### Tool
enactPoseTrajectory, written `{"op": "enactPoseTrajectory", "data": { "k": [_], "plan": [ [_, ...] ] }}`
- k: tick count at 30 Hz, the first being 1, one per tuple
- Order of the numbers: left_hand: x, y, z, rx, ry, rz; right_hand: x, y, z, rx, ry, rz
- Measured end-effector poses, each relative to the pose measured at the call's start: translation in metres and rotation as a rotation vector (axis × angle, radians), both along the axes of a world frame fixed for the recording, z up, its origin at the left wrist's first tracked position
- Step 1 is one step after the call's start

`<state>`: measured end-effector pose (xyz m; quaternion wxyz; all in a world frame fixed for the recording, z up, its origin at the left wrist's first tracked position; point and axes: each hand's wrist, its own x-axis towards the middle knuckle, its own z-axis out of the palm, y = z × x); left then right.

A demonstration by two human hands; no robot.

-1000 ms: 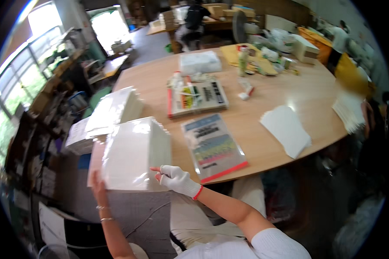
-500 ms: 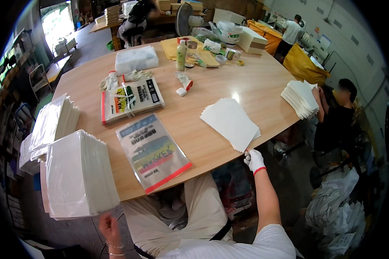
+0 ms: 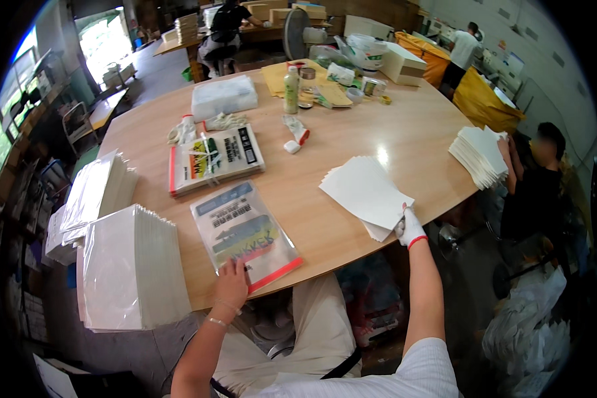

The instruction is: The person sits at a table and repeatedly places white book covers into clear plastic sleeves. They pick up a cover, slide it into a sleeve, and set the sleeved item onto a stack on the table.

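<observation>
My bare left hand (image 3: 232,282) lies with fingers outstretched on the near end of a clear printed plastic bag (image 3: 235,222) with a red strip. In a white glove with a red cuff, my right hand (image 3: 410,227) pinches the near right corner of white paper sheets (image 3: 361,186). These sheets are fanned out at the table's right side, with more sheets (image 3: 378,231) showing underneath. Left of the bag stands a tall stack of clear-wrapped white sheets (image 3: 126,272), with another wrapped stack (image 3: 93,192) behind it.
A bundle of printed bags (image 3: 215,159), loose gloves (image 3: 225,122) and a bottle (image 3: 291,89) sit farther back on the wooden table (image 3: 305,249). On the right, a seated person (image 3: 537,179) handles another white paper stack (image 3: 474,156). Crumpled plastic (image 3: 527,331) lies on the floor.
My left hand has come up from beside the wrapped stack onto the printed bag. My right hand has swung the upper sheets' near corner rightward, fanning them off those below. The view has shifted slightly.
</observation>
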<state>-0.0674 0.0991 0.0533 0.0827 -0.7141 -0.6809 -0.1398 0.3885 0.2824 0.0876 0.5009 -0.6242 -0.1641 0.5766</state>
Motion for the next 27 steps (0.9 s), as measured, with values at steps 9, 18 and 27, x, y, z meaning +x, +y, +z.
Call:
{"op": "enactPoseTrajectory", "data": {
  "k": [9,18,27],
  "plan": [
    [-0.022,0.039,0.01,-0.214,-0.129,0.076,-0.034,-0.083,0.013,0.573,-0.222,0.188],
    [-0.042,0.025,-0.014,0.091,-0.307,-0.072,-0.124,-0.239,0.036,0.199,0.341,0.502],
    [-0.044,0.007,0.03,-0.379,-1.167,0.295,-0.166,-0.266,0.001,0.166,0.49,0.196]
  ]
}}
